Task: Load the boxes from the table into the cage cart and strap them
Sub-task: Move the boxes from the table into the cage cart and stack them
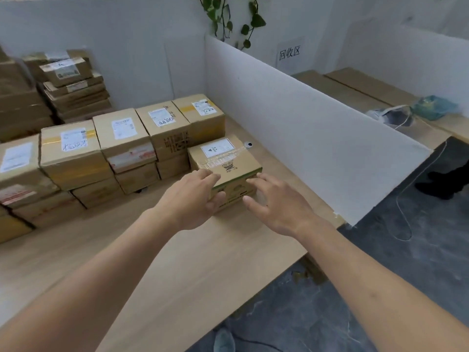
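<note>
A small cardboard box (pixel 229 158) with a white label and green print stands alone on the wooden table (pixel 177 262), near the white divider. My left hand (pixel 193 199) holds its front left corner, fingers lying over the top edge and thumb against the front face. My right hand (pixel 276 201) is at the front right corner with fingers spread, fingertips just reaching the top edge and thumb near the front face. Behind it, stacked labelled boxes (pixel 121 138) fill the table's left and back. No cage cart or strap is in view.
A white divider panel (pixel 304 123) runs along the table's right side. A small round white object (pixel 248 144) lies by the divider behind the box. Taller box stacks (pixel 71 82) stand at the back left. Dark floor (pixel 380 288) with a thin cable lies to the right.
</note>
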Tool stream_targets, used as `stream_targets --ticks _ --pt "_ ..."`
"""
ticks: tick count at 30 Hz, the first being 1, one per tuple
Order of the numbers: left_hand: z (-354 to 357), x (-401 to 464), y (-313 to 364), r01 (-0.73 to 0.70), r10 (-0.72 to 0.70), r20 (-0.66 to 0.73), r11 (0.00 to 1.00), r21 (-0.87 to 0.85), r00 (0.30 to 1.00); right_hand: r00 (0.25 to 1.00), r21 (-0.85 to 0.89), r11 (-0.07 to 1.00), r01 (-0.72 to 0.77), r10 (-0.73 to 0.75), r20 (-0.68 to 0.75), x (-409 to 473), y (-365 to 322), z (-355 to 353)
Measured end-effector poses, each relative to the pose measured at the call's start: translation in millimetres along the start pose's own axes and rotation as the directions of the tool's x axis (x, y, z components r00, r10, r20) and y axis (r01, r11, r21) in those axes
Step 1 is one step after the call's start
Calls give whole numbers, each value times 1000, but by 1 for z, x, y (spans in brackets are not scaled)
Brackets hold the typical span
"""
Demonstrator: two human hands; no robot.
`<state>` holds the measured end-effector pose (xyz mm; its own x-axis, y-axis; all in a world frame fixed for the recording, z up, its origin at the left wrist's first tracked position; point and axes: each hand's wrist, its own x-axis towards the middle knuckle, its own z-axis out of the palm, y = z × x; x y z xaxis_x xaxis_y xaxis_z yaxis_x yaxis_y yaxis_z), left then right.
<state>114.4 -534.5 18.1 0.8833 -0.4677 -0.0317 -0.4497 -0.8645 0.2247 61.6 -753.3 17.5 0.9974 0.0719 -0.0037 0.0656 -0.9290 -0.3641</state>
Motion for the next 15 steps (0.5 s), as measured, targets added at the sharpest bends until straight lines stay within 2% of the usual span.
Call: stream_targets --ticks 15 --pt "42 136 -47 147 -142 75 988 -52 987 993 36 999 30 -34 112 161 63 24"
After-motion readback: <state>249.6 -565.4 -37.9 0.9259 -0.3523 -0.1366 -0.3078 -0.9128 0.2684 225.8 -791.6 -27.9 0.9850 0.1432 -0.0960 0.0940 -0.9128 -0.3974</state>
